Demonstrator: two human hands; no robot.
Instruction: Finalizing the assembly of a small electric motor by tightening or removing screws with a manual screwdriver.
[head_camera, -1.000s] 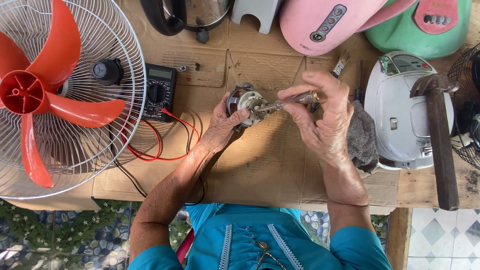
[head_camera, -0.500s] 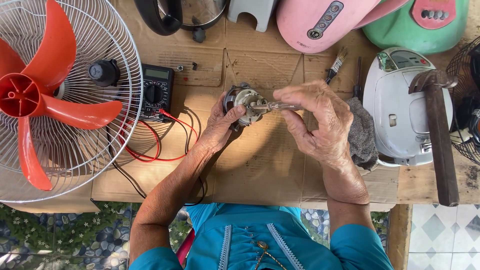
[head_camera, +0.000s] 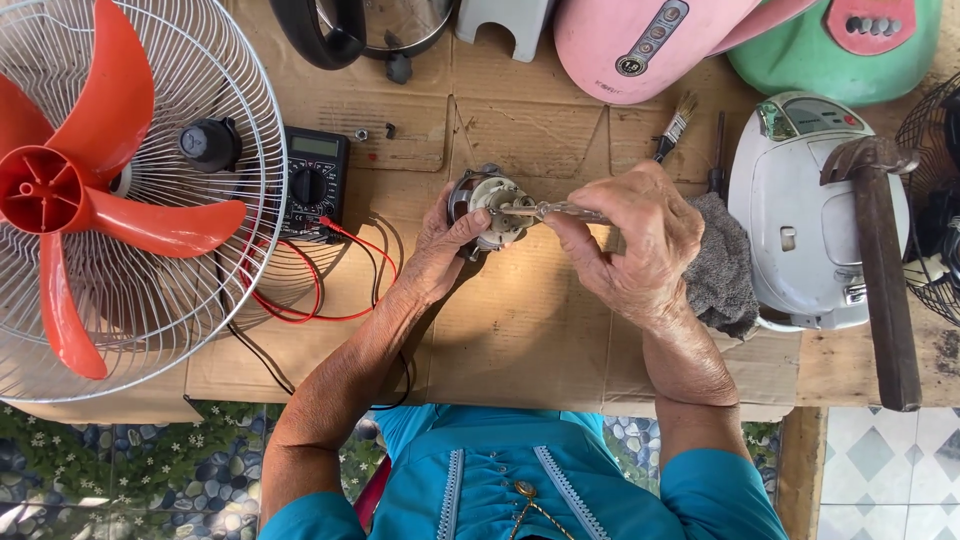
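My left hand (head_camera: 440, 250) grips a small round fan motor (head_camera: 490, 210), metal with a pale face, just above the cardboard sheet (head_camera: 520, 330) on the bench. My right hand (head_camera: 630, 245) holds a screwdriver (head_camera: 555, 210) with a clear handle. Its tip points left and touches the middle of the motor's face. Both forearms reach in from the bottom of the view.
A red fan blade (head_camera: 70, 190) lies in a white wire guard (head_camera: 200, 300) at left. A black multimeter (head_camera: 312, 180) with red and black leads sits beside it. A grey cloth (head_camera: 720, 265), small brush (head_camera: 675, 125), white appliance (head_camera: 800, 210) and hammer (head_camera: 885, 270) lie at right.
My right hand has turned and lowered slightly on the screwdriver, whose tip stays at the motor. The view has shifted a little; the motor remains in my left hand.
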